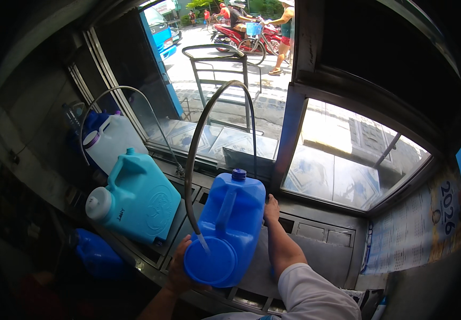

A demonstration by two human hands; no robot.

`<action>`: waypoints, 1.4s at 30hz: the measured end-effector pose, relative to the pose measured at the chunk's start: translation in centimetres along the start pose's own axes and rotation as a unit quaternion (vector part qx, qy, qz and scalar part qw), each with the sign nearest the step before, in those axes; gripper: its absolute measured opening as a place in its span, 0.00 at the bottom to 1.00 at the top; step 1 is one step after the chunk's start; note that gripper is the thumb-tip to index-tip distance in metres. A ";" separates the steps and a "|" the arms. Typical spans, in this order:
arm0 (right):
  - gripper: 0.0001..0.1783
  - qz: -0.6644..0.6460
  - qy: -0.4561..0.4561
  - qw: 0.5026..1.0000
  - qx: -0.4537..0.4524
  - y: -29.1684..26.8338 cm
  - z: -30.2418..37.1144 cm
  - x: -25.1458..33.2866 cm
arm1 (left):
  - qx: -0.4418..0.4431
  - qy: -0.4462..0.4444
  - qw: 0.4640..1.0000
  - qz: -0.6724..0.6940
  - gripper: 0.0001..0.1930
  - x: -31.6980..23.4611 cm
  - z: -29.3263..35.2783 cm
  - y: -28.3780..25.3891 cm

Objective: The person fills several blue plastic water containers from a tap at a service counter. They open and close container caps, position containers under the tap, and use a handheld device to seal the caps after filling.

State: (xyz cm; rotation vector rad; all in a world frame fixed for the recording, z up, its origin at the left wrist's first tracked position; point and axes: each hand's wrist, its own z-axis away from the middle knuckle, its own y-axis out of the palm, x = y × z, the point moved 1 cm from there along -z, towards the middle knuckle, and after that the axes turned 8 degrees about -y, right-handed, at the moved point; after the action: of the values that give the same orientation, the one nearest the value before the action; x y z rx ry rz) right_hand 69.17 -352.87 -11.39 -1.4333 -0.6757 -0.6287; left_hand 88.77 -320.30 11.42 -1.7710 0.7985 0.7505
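Note:
A blue water jug (247, 213) with a moulded handle and a small dark-blue cap stands tilted in front of me on the metal counter. Its wide round blue mouth or lid (209, 260) faces me. My left hand (179, 269) is curled around the jug's near left side, beside this round part. On the far right side, my right hand (271, 209) grips the jug, its fingers partly hidden. A curved hose (192, 154) arches over, its pale tip above the round part; I cannot tell whether water runs from it.
Left of the blue jug lies a turquoise jug (147, 197) with a white cap, and behind it a whitish jug (115, 141) under a thinner hose. Another blue container (99, 253) sits lower left. Beyond the window opening stand a metal hand cart (219, 72), a red motorcycle (227, 37) and people.

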 end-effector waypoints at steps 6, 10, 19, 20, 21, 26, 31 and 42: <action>0.32 0.028 0.023 0.999 0.035 0.1 -0.2 0.1 | -0.001 -0.014 1.000 0.012 0.68 -0.6 -0.1 0.0; 0.32 0.020 0.013 0.999 0.029 0.1 0.1 -0.1 | 0.011 -0.012 1.000 0.013 0.69 0.1 0.1 -0.1; 0.33 0.024 0.025 0.999 0.035 -0.2 0.3 0.1 | 0.020 -0.025 0.999 0.030 0.69 -0.1 0.2 -0.1; 0.33 0.021 0.024 0.999 0.036 -0.1 0.2 -0.2 | 0.022 -0.028 0.999 0.028 0.69 -0.2 0.2 -0.1; 0.33 0.018 0.023 0.999 0.036 -0.1 0.3 -0.1 | 0.024 -0.025 0.999 0.031 0.69 -0.1 0.2 -0.2; 0.34 0.007 0.023 0.999 0.034 0.1 0.3 -0.2 | 0.047 -0.029 0.997 0.060 0.70 1.1 0.3 -0.4; 0.34 0.010 0.021 0.999 0.041 -0.2 0.2 -0.4 | 0.071 -0.050 0.992 0.095 0.67 -0.1 -0.5 -0.5; 0.35 0.018 0.024 0.998 0.057 0.9 0.0 -0.1 | 0.037 -0.141 0.987 0.071 0.65 2.5 1.4 -0.3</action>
State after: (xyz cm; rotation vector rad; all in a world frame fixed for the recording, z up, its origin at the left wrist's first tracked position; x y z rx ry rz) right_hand 69.71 -352.82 -12.08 -1.3183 -0.6373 -0.5860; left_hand 90.26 -319.34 9.21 -1.5105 0.7553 1.0285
